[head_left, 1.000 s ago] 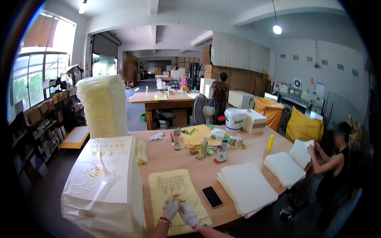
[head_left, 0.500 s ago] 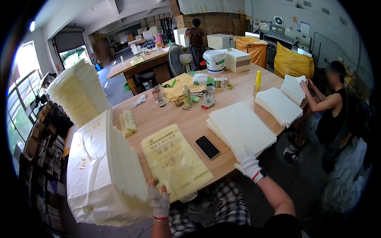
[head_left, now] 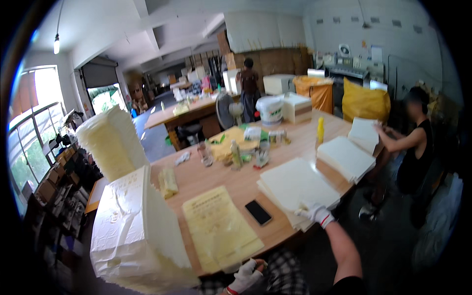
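Note:
My right hand [head_left: 317, 215], in a white glove with a red-trimmed cuff, is at the near corner of a stack of white sheets [head_left: 295, 187]. Its fingers are closed at the top sheet's edge; blur hides how many sheets they hold. Low over my lap is my left hand [head_left: 245, 278], gloved with bare fingertips. Its fingers are loosely bent and apart, with nothing visible in them. Just beyond it, a flat pile of yellowish printed plastic bags [head_left: 219, 223] lies on the table. A black phone [head_left: 258, 212] rests between the bags and sheets.
A tall bundle of whitish bags [head_left: 120, 221] stands at the left, another stack [head_left: 113, 142] behind it. Bottles, gloves and tape clutter the table's middle. A white bucket [head_left: 270, 110] stands farther back. At right, a person [head_left: 415, 142] handles sheets beside a second stack [head_left: 346, 157].
My left hand has moved from the bags' near-left edge rightward and down to my lap. My right hand has moved up onto the white sheets. The view has tilted up.

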`<state>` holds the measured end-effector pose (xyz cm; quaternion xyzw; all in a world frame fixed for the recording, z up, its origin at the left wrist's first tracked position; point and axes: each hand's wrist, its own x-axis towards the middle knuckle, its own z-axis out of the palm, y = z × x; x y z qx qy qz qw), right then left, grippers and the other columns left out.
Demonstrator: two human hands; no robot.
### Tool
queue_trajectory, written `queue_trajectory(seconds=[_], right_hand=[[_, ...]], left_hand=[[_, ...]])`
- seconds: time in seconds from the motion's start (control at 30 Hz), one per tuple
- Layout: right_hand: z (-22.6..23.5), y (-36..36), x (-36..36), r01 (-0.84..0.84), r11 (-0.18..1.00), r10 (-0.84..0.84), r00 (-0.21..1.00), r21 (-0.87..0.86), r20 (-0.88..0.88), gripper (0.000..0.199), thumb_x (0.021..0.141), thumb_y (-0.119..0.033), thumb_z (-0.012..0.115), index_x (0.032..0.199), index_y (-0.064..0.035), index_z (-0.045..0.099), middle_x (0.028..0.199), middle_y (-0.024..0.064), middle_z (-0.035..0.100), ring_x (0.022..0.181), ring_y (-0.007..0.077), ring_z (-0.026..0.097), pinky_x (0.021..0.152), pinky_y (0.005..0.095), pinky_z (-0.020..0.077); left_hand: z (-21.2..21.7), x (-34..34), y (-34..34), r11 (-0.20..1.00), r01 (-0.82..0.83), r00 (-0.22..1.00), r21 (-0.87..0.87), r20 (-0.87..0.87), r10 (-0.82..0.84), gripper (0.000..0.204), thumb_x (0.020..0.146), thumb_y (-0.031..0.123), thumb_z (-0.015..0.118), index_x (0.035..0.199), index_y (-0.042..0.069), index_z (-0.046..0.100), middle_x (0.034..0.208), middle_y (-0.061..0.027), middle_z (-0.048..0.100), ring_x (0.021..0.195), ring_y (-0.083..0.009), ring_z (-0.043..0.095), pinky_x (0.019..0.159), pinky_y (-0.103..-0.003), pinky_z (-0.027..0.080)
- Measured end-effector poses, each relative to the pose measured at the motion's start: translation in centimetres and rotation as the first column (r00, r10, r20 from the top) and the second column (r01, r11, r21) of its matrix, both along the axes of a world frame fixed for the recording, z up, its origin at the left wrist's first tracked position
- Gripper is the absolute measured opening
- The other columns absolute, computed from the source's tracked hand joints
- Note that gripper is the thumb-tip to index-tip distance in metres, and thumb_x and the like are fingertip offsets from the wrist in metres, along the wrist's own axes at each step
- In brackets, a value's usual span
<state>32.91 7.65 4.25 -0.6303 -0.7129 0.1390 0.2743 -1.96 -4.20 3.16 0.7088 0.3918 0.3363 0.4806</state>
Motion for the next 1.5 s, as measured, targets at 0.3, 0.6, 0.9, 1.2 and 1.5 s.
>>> queue_trajectory(seconds=[0.3, 0.6, 0.9, 1.2, 1.5], right_hand=[[8.1, -11.4, -12.6, -0.45, 0.872, 0.468, 0.881, 0.192, -0.061, 0.023, 0.086, -0.026, 0.048, 0.093, -0.0075, 0.06, 0.092, 0.0122, 0.06, 0.082, 0.0268, 0.058, 0.068, 0.0375, 0.048], [-7.3, -13.0, -13.1, -0.313, 0.904, -0.361, -0.188, -0.292, -0.913, 0.043, 0.093, -0.035, 0.039, 0.123, -0.0036, 0.045, 0.113, 0.0108, 0.055, 0.097, 0.0227, 0.055, 0.088, 0.0371, 0.0438], [-4.1, -12.8, -18.7, 0.068, 0.998, -0.023, 0.443, 0.008, -0.896, 0.042, 0.077, -0.014, 0.067, 0.111, 0.0049, 0.051, 0.101, 0.0117, 0.061, 0.089, 0.0184, 0.059, 0.077, 0.0298, 0.0482], [3.2, -17.1, -16.5, 0.041, 0.99, 0.042, 0.832, 0.138, -0.553, 0.027, 0.071, -0.004, 0.063, 0.096, 0.0016, 0.055, 0.086, 0.0107, 0.063, 0.074, 0.0204, 0.062, 0.067, 0.0287, 0.0504], [-2.3, -13.9, -17.0, -0.203, 0.935, 0.287, 0.914, -0.29, 0.286, 0.039, 0.076, -0.042, 0.057, 0.102, -0.0136, 0.058, 0.093, 0.0133, 0.061, 0.08, 0.034, 0.06, 0.067, 0.0435, 0.0484]], left_hand=[[-6.2, 4.2, 5.0, 0.535, 0.444, 0.703, -0.719, 0.65, 0.288, 0.049, 0.087, 0.022, 0.055, 0.128, 0.001, 0.038, 0.127, -0.0102, 0.044, 0.113, -0.0193, 0.045, 0.098, -0.032, 0.035], [1.9, 0.6, -0.6, 0.999, 0.046, 0.798, 0.026, -0.602, -0.021, 0.082, 0.073, 0.033, 0.059, 0.134, -0.005, 0.02, 0.13, -0.0274, 0.034, 0.12, -0.0398, 0.036, 0.098, -0.046, 0.029], [4.0, -4.3, 0.6, 0.763, -0.144, 0.738, 0.63, -0.445, 0.507, 0.063, 0.065, 0.025, 0.068, 0.116, -0.005, 0.045, 0.112, -0.024, 0.048, 0.101, -0.0367, 0.049, 0.087, -0.046, 0.039], [4.0, -8.9, 12.0, 0.966, -0.052, 0.944, -0.255, 0.303, 0.131, 0.039, 0.086, 0.02, 0.055, 0.119, 0.0, 0.05, 0.088, 0.0009, 0.058, 0.07, -0.006, 0.051, 0.061, -0.022, 0.044], [-1.4, -2.7, 7.9, 0.974, -0.211, 0.976, 0.08, -0.03, 0.214, 0.037, 0.083, 0.027, 0.056, 0.114, 0.009, 0.055, 0.1, -0.0125, 0.06, 0.085, -0.0224, 0.059, 0.075, -0.034, 0.047]])
